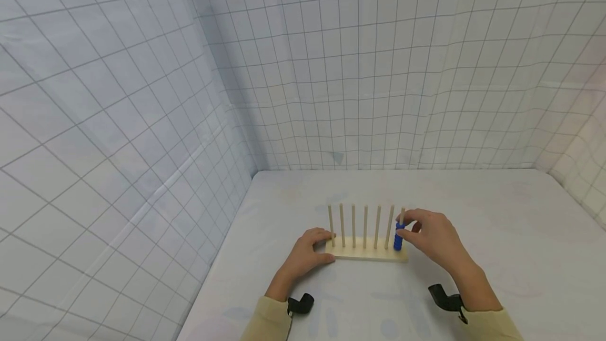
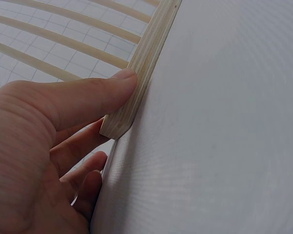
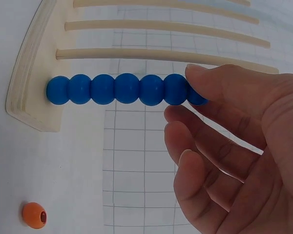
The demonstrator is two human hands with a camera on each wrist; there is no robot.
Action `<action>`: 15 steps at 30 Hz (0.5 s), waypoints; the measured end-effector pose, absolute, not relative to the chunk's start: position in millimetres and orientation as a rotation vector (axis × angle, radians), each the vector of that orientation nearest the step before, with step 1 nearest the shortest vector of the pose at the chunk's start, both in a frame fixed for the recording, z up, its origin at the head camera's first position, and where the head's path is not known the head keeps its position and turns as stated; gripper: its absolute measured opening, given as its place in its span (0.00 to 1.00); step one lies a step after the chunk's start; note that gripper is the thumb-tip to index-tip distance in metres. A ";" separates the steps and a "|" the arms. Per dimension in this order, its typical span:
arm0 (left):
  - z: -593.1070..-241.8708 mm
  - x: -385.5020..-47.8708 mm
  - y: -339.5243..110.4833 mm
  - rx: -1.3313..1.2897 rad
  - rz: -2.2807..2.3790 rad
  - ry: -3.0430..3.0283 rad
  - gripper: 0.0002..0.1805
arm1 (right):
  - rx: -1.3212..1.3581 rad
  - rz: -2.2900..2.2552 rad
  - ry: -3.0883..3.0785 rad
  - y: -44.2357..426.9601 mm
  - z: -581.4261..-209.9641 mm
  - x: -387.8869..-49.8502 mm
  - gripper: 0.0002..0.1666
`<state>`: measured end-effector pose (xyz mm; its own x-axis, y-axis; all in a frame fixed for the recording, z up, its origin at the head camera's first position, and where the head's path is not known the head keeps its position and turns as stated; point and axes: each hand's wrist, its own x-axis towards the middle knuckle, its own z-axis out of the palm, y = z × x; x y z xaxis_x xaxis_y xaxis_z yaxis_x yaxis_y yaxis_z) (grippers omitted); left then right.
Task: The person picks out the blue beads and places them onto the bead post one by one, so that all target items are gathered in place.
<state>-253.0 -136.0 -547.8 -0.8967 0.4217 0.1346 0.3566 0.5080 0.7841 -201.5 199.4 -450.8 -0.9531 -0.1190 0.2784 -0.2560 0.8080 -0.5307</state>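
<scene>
A pale wooden peg stand [image 1: 366,254] with several upright rods lies on the white table. My left hand [image 1: 305,252] grips its left end, the thumb along the front edge of the base [image 2: 136,92] and a finger behind it. Several blue beads [image 3: 127,88] are stacked on the rightmost rod, the lowest against the base. At the top of that stack, my right hand [image 1: 433,233] pinches the uppermost blue bead [image 3: 199,97] between thumb and fingers. The other rods [image 1: 365,225] carry no beads. The right fingers partly cover the top bead.
One loose orange bead [image 3: 34,215] lies on the table beyond the right end of the stand; it cannot be made out in the head view. Grid-patterned sheets [image 1: 355,93] hang behind and at both sides of the white table [image 1: 293,193].
</scene>
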 end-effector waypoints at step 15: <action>-546.5 -252.7 -135.9 0.698 1.368 2.658 0.31 | 0.301 0.865 -2.759 199.3 -452.2 -201.1 0.15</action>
